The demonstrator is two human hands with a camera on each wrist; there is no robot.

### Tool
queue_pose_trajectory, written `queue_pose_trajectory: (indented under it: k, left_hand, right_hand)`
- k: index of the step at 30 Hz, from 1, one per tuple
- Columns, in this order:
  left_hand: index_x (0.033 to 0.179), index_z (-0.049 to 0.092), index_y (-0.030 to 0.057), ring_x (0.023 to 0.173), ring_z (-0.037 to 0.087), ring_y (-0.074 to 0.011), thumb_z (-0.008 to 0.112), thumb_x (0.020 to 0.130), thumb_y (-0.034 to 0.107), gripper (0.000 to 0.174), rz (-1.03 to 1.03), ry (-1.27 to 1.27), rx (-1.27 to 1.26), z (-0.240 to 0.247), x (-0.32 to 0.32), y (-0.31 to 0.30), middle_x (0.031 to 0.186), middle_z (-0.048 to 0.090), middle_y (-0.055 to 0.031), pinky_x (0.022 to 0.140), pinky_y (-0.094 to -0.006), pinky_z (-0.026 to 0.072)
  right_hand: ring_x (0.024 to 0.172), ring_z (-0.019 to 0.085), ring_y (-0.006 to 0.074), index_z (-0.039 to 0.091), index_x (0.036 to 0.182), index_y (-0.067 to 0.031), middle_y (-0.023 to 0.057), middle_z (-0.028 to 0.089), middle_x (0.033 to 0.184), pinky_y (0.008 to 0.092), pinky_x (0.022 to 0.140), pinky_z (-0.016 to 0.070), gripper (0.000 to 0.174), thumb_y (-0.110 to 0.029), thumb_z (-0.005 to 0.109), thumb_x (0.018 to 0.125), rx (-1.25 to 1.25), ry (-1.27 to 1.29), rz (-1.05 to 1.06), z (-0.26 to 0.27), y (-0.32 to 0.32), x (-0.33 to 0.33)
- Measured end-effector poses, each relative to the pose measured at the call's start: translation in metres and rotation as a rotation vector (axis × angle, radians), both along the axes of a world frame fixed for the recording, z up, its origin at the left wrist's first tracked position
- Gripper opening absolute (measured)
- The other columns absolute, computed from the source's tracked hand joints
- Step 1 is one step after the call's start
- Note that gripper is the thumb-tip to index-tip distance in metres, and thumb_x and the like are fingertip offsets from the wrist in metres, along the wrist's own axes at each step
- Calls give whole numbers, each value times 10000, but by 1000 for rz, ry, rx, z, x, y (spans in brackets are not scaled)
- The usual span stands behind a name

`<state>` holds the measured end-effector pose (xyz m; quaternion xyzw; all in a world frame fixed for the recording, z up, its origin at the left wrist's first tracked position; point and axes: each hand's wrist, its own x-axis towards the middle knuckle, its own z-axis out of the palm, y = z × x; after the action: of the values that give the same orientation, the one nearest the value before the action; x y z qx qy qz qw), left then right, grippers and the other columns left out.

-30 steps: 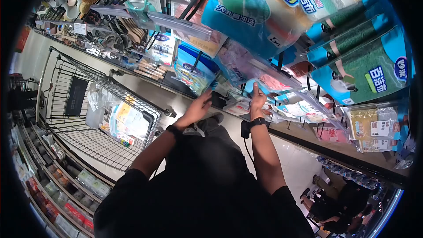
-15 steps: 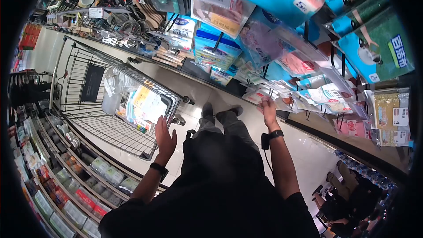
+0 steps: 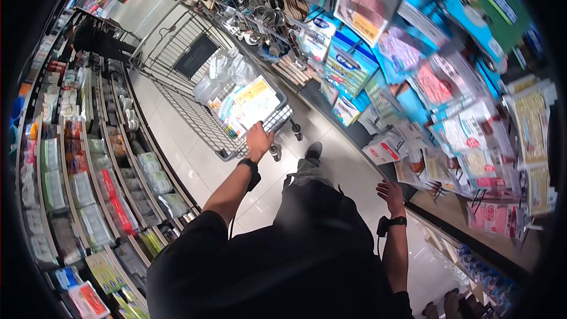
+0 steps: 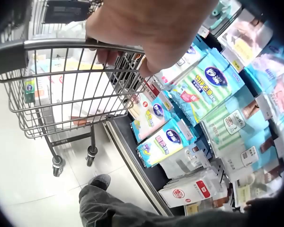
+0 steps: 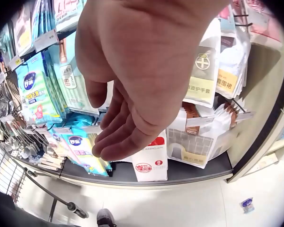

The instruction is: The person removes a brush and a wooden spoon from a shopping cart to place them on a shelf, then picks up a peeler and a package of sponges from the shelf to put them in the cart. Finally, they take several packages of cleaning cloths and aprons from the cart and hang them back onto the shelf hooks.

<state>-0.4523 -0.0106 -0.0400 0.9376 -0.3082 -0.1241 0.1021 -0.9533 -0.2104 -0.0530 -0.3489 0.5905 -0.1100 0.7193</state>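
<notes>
My left hand (image 3: 258,140) grips the near end rim of a wire shopping cart (image 4: 61,43). In the left wrist view its fingers curl over the bar, with the thumb on the right side. Inside the cart lie a white and yellow printed package (image 3: 257,101) and a clear plastic bag (image 3: 237,72). My right hand (image 3: 391,197) holds nothing and hangs beside the display rack, its fingers loosely bent. The right wrist view shows that hand (image 5: 137,61) overlapping hanging packets, including a white packet with red print (image 5: 149,165).
Cleaning cloth packets (image 3: 349,65) hang along the rack on my right, above a dark base ledge (image 5: 189,177). Stocked shelves (image 3: 106,189) line the left side. A person in dark clothes (image 3: 100,41) stands beyond the cart. A small packet (image 5: 247,205) lies on the floor.
My left hand has moved from near the hanging packets to the cart's rim and taken hold. My right hand has drawn back from the rack. The view has turned toward the cart.
</notes>
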Motion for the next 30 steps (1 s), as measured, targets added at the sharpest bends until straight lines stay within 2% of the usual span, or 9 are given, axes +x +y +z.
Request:
queue_pose_trajectory:
  k: [5,10,11,14,18,21,25,29,30]
  left_hand:
    - [1244,541,32,1126,566,-346,677,808,385,578,50,20,44,15,-53,10,1187,606,-188,976,-442,441]
    - [1231,557,30,1054,607,-381,622,866,299,458,-64,54,-67,8,-115,58,1136,634,-215,925,-477,473]
    - [1224,571,60,987,628,-404,559,919,278,375,-90,52,-76,10,-127,68,1074,654,-227,875,-494,495]
    - [1224,587,129,875,658,-398,441,997,293,315,-148,63,-55,30,-168,94,969,681,-202,765,-505,523]
    - [1142,612,161,789,662,-402,445,980,275,259,-189,119,40,33,-200,100,842,675,-213,678,-511,519]
    - [1122,631,155,802,659,-401,467,977,287,255,-308,192,12,37,-215,100,840,674,-202,699,-508,517]
    - [1195,626,176,823,656,-388,478,986,371,322,-417,315,103,69,-235,91,853,683,-173,708,-489,512]
    - [1222,620,200,820,664,-356,439,1004,373,332,-503,300,97,48,-252,98,866,693,-150,696,-484,509]
    - [1215,631,209,832,668,-347,479,983,406,341,-510,324,69,42,-253,99,875,700,-129,707,-473,514]
  right_hand:
    - [899,679,222,573,1186,-5,130,670,1022,330,770,556,335,-253,521,967,-36,8,7,14,55,-81]
    - [891,677,251,586,1173,2,145,676,1001,336,773,554,318,-197,509,936,165,96,-134,-39,107,-202]
    - [888,678,258,593,1168,2,143,684,984,346,775,550,314,-183,497,933,176,149,-122,-49,112,-219]
    - [854,674,247,608,1109,-14,127,689,937,376,786,544,291,-227,534,924,164,187,-154,-39,126,-231]
    - [870,671,252,603,1107,-20,127,683,961,393,811,538,311,-267,549,927,141,155,-185,-47,144,-234]
    - [942,660,266,575,1158,-7,150,654,1047,397,821,537,350,-283,529,947,188,98,-137,-48,147,-221]
    - [932,664,263,550,1189,9,151,655,1033,380,801,545,384,-295,514,957,202,109,-78,-39,147,-198]
    - [920,674,250,567,1171,-1,147,662,1040,353,770,553,350,-269,545,948,173,130,51,-18,128,-180]
    - [912,679,243,579,1168,-11,139,668,1029,344,757,552,327,-250,551,948,179,146,56,-16,120,-177]
